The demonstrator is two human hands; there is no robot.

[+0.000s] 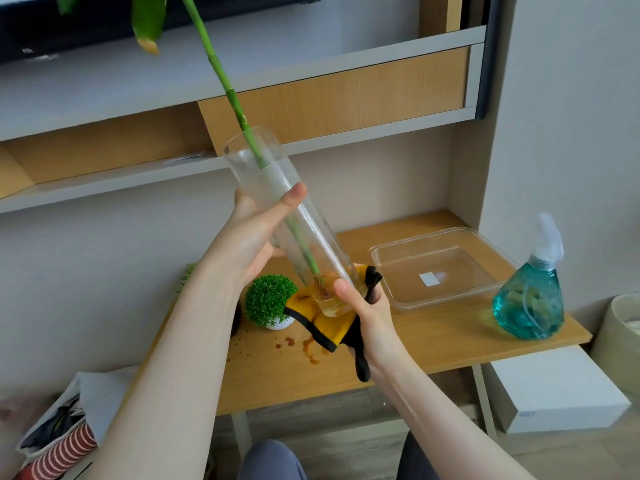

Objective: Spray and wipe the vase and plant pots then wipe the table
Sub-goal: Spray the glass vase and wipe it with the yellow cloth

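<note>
Two bare hands hold one clear glass vase (277, 202) tilted above the wooden table (433, 344), its mouth leaning up and to the left. Nearest, the right hand (367, 317) grips the vase's base through one yellow cloth with black trim (332, 327), thumb pressed on the glass. Higher up, the left hand (256, 233) is wrapped round the middle of the vase, thumb across the front. One green stem (221, 74) rises out of the mouth, its foot at the bottom of the vase. Below the hands, brown splashes (298, 344) mark the tabletop. One small green ball plant in a white pot (272, 303) stands just left of the cloth. Farther right lie one clear plastic tray (440, 268) and one blue spray bottle (531, 292), apart from each other.
</note>
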